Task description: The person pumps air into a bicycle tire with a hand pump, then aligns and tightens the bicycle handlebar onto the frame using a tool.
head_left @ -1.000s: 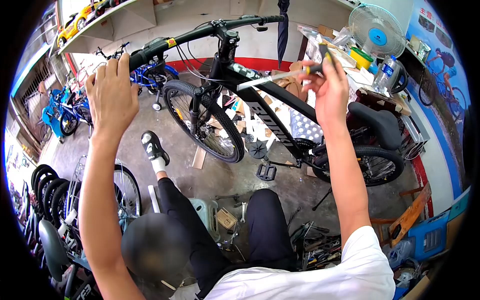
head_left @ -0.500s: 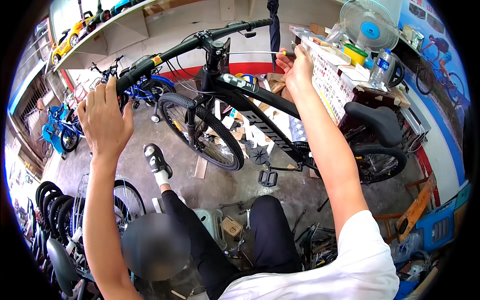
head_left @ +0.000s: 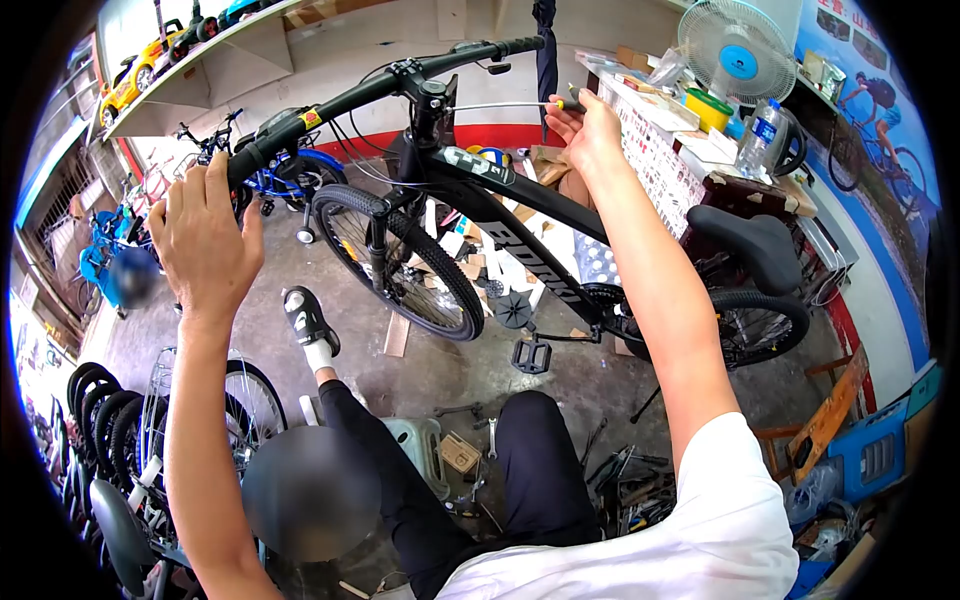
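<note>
A black mountain bike stands in front of me, turned sideways. My left hand is at the near end of its handlebar, fingers over the grip and thumb apart below; part of the grip is hidden behind the fingers. Up by the workbench, my right hand is closed on a screwdriver with a yellow and black handle. Its long metal shaft points left, and its tip meets the stem area, where the exact contact cannot be made out. Cables curve down below the handlebar.
A white-topped workbench carries a fan, a water bottle and a kettle. Cardboard scraps lie beneath the bike. Hand tools are strewn near my right knee. Several tyres and small bikes stand to the left.
Both hands keep their places on the handlebar and the screwdriver. The right hand and screwdriver handle have shifted very slightly left, and the view has moved a little.
</note>
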